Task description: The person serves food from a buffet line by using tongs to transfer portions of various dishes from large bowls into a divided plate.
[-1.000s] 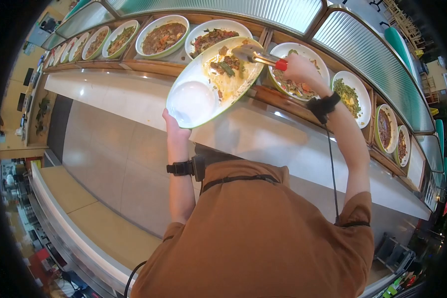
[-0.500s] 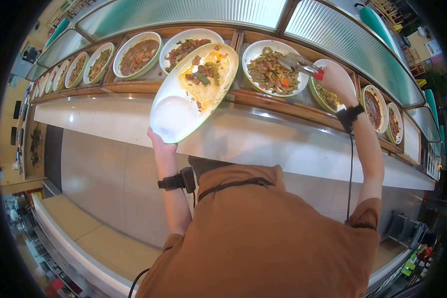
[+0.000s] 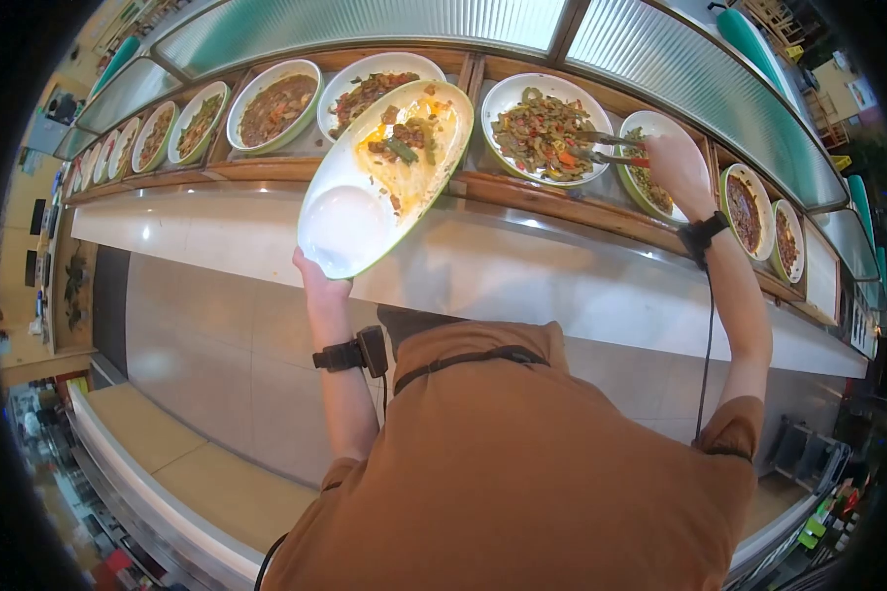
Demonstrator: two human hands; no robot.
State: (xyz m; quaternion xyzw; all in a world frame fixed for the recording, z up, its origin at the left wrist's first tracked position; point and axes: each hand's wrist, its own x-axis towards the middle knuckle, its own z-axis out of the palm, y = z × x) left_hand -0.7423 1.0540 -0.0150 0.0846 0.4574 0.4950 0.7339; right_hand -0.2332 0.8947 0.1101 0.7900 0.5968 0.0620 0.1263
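Note:
An oval white dish with a green rim [image 3: 343, 229] is in my left hand [image 3: 317, 276], gripped at its lower end and tilted. Some food scraps and orange sauce lie in its upper part. My right hand [image 3: 678, 175] is closed around red-handled metal tongs [image 3: 601, 148]. The tips of the tongs touch the vegetables [image 3: 550, 133] in a round white bowl [image 3: 496, 102] on the counter. Just beneath my right hand, partly hidden by it, is another bowl of food [image 3: 635, 125].
More filled bowls stand in the wooden-framed counter, among them a brown stew [image 3: 275, 110] on the left and a dark dish [image 3: 744, 212] on the right. A ribbed glass screen [image 3: 365, 30] runs behind them. A pale ledge [image 3: 522, 241] lies in front.
The tongs have turned flatter, and their two arms now show apart over the vegetables. My right hand has moved slightly right and down. The oval dish has shifted only slightly.

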